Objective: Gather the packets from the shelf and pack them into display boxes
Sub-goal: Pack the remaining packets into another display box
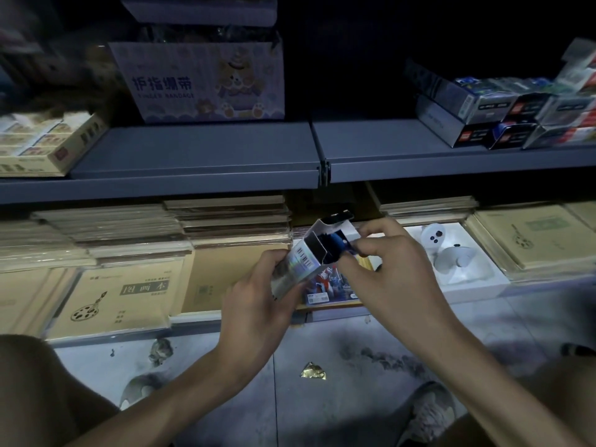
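Note:
My left hand [258,295] grips a small silver display box [303,259] from below, tilted with its open top flap up. My right hand [383,262] pinches blue packets [342,241] at the box's mouth; they sit partly inside it. Under the box lies a flat red and blue pack [325,287] on the lower shelf. More small boxes [516,114] of the same kind are stacked on the upper shelf at the right.
A grey upper shelf [200,156] carries a finger-bandage carton [200,82] and a tan tray of small boxes [38,140]. Stacks of tan drawing books [122,291] fill the lower shelf. A white box holding a white device [451,253] sits right. A gold wrapper [312,371] lies on the floor.

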Demonstrator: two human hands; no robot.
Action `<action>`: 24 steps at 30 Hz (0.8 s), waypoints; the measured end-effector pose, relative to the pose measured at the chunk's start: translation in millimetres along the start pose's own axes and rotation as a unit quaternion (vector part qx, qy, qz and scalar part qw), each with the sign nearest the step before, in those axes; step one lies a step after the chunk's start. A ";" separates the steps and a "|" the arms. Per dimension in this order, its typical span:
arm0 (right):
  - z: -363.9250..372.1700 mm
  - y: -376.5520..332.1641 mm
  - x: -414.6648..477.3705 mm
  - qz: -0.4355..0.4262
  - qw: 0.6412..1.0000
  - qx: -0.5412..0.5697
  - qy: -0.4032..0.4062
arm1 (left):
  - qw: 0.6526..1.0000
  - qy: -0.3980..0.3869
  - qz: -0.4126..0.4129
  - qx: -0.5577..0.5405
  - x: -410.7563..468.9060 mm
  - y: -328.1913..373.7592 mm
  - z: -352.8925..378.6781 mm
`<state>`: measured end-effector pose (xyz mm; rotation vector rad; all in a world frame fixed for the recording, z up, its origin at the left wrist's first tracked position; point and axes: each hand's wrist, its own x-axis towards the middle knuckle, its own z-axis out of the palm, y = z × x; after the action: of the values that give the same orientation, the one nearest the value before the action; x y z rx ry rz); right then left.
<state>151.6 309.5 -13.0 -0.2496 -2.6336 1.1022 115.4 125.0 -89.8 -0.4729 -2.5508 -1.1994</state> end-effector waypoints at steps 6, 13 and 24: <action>-0.3 -2.5 6.1 0.061 0.994 0.012 -0.087 | 1.000 -0.004 0.026 -0.002 -4.5 -1.4 2.9; 6.0 -7.1 10.0 0.139 0.976 0.015 -0.167 | 0.999 -0.013 0.023 -0.024 -9.0 -1.5 6.1; -0.6 -6.9 14.2 0.259 0.910 0.096 -0.310 | 0.998 -0.051 0.041 -0.012 -11.8 -6.4 4.4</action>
<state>138.0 308.8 -5.1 -0.6858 -3.0512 1.8667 123.0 122.6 -101.5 -0.6531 -2.5757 -1.2076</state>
